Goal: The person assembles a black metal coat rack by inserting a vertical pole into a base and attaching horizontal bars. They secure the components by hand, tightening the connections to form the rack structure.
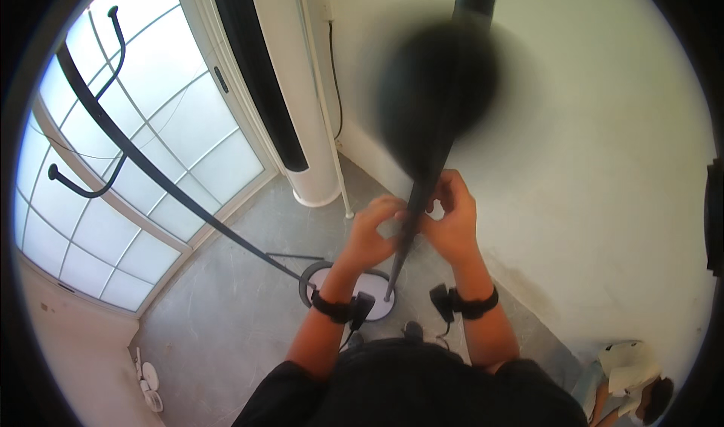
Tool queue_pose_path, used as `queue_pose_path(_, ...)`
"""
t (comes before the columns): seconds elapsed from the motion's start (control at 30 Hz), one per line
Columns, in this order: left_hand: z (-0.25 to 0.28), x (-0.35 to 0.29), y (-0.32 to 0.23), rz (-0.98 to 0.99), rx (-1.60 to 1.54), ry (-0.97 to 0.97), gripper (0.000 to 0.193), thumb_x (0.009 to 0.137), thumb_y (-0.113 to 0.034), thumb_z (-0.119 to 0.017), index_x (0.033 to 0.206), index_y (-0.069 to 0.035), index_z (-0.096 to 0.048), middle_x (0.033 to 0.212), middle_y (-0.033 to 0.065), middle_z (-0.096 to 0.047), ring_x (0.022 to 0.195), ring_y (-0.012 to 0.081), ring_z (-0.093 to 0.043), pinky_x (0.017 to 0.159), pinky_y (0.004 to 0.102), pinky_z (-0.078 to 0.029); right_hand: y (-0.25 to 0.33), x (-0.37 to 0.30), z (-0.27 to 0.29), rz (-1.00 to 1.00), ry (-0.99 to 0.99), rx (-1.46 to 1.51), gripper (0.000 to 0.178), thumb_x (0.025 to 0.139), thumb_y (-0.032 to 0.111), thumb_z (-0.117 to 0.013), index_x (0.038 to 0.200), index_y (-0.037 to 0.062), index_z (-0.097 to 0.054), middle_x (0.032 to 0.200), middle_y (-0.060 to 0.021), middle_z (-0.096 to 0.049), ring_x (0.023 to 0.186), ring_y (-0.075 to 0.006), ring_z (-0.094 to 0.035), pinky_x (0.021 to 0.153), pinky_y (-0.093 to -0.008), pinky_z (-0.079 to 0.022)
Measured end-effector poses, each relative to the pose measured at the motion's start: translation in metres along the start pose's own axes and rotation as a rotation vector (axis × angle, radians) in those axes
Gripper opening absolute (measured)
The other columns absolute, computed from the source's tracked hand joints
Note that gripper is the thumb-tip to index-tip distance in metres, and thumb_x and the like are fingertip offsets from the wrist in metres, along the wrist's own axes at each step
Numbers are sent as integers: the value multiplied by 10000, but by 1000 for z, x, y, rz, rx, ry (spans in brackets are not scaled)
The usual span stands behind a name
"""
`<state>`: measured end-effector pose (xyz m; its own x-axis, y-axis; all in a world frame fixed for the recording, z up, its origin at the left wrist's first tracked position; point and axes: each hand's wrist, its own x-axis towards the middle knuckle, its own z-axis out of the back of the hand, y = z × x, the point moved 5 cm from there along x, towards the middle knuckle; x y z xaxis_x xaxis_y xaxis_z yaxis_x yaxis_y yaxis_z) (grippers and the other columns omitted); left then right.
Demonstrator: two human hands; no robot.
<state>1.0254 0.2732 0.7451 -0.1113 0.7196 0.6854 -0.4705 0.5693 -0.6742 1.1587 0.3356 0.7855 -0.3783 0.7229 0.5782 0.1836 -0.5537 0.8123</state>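
Observation:
A black metal coat rack with two slanting poles rises from a round white base (371, 285) with a dark rim. Both my hands meet at its right pole (407, 235), at about mid-height. My left hand (373, 232) is closed at the pole's left side, its fingertips partly hidden behind it. From the other side my right hand (455, 220) bends thumb and fingers into a pinch against the pole. Any small part between the fingertips is hidden. A large, blurred dark round shape (441, 80) in front of the upper pole is too close to make out.
The rack's left pole (162, 177) carries curved hooks (94, 193). Behind it are frosted glass doors (188, 125) and a tall white floor-standing air conditioner (290, 88). A person (630, 378) is at the lower right. A white object (149, 385) lies by the left wall.

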Motion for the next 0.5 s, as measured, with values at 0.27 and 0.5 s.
queue_pose_path(0.27,-5,-6,0,156,100,-221,301,735,-80,-791,1005,-2,-683,857,115,-686,795,216,-664,733,310,-505,0,3,18,196,-185,-187,210,831,43,-705,1013,-9,-613,869,-43,-603,755,-106,-561,727,-237,-466)
queue_pose_path(0.5,-16,4,29,181,-39,-23,285,824,-22,-704,1101,20,-652,966,87,-718,883,169,-663,824,289,-504,-62,4,44,-38,-440,215,360,932,46,-588,1264,-25,-467,1160,-120,-492,969,-156,-553,809,-289,-507)
